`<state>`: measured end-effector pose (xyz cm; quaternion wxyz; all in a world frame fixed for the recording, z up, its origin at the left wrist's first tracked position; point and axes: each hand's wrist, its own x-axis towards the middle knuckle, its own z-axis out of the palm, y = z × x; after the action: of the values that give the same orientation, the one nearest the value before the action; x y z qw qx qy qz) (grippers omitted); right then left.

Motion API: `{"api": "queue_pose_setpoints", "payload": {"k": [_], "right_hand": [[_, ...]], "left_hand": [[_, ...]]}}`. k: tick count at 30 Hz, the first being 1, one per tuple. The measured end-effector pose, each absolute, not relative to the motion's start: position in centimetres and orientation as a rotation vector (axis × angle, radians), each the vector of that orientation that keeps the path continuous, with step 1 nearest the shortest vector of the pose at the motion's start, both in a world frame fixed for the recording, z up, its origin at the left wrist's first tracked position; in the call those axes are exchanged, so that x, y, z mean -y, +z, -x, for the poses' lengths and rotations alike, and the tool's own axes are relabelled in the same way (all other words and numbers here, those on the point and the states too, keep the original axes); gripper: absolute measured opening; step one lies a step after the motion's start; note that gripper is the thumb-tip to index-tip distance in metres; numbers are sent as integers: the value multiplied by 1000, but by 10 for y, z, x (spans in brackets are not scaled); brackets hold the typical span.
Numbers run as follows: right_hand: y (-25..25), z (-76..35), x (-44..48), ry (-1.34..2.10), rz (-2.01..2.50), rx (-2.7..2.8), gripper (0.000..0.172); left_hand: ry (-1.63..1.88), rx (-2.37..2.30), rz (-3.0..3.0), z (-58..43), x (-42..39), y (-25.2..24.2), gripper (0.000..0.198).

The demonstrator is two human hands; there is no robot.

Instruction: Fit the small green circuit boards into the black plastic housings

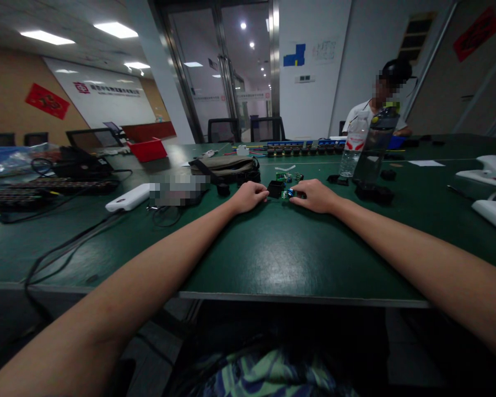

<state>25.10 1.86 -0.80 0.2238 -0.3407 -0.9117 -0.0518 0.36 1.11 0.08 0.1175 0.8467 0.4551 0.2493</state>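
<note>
Both my arms reach far out over the dark green table [273, 259]. My left hand [250, 196] is curled closed, its fingertips against a small black block [275, 189]. My right hand [314, 196] is also closed, pinching a tiny blue and green electronic part [290, 193] just right of that block. More small green circuit pieces [284, 177] lie just beyond the hands.
A clear water bottle [352, 149] and a dark bottle [374, 149] stand to the right, black parts [374, 193] near them. A khaki bag [225, 165], white device [128, 197], cables and a laptop lie left. White devices [490, 173] sit far right. Another person [382, 105] sits across.
</note>
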Motion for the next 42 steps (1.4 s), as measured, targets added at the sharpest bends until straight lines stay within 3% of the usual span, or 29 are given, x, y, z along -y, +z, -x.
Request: {"api": "queue_pose_setpoints", "payload": {"k": [19,31,42], "right_hand": [[-11,-249,-20,-144,946,2582,24],[-9,-248,-22,-151,1029,2654,36],[-12,-248,-23,-144,1046,2631,39]], "left_hand": [[828,-1366,-2484,-4,-12,-5,23],[893,-1389,-2439,-8,-8,-3,13],[906,-1331,-2399,-8,-10,-7,24]]}}
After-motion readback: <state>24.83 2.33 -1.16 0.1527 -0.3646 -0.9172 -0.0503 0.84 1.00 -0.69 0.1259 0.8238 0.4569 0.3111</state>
